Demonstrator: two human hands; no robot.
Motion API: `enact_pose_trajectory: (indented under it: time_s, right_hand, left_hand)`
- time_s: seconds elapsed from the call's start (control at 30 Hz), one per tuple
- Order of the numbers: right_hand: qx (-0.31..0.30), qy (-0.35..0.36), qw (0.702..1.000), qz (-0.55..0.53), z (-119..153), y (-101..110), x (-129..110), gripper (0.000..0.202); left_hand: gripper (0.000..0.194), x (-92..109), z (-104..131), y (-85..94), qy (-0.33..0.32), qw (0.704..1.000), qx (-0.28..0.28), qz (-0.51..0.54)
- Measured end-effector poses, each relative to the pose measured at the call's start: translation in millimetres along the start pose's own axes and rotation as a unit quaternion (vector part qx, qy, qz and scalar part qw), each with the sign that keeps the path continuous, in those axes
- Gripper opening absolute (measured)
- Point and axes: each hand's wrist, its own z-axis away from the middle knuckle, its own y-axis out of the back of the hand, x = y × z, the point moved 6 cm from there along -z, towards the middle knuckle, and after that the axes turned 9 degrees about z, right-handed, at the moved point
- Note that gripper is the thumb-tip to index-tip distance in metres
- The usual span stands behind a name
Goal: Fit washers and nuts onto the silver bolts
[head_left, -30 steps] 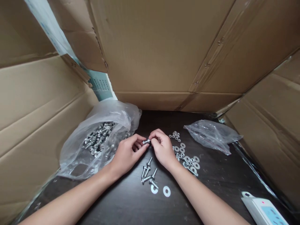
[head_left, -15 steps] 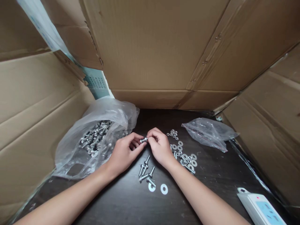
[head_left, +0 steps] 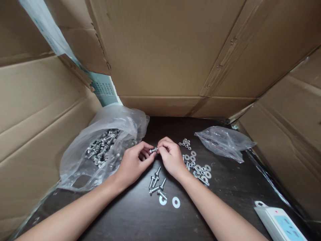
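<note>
A small silver bolt lies crosswise between my two hands, above the dark table. My left hand pinches its left end between thumb and fingers. At the bolt's right end, the thumb and bent fingers of my right hand are closed on it; the fingertips partly hide that end. Below the hands, several loose bolts lie in a small group. One flat washer is partly under a bolt, and another washer lies just right of it.
An open plastic bag full of bolts is at the left. Right of my right hand are small nuts and a pile of washers with bolts. Farther right lie a clear bag and a power strip. Cardboard walls surround the table.
</note>
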Motion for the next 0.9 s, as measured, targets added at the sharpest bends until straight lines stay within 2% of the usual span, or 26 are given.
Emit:
enact_pose_trajectory:
  time_s: [0.9]
  right_hand:
    - [0.012, -0.005, 1.0, 0.001, 1.2, 0.7, -2.2, 0.019]
  left_hand:
    - [0.01, 4.9, 0.4, -0.1, -0.001, 1.0, -0.014, 0.001]
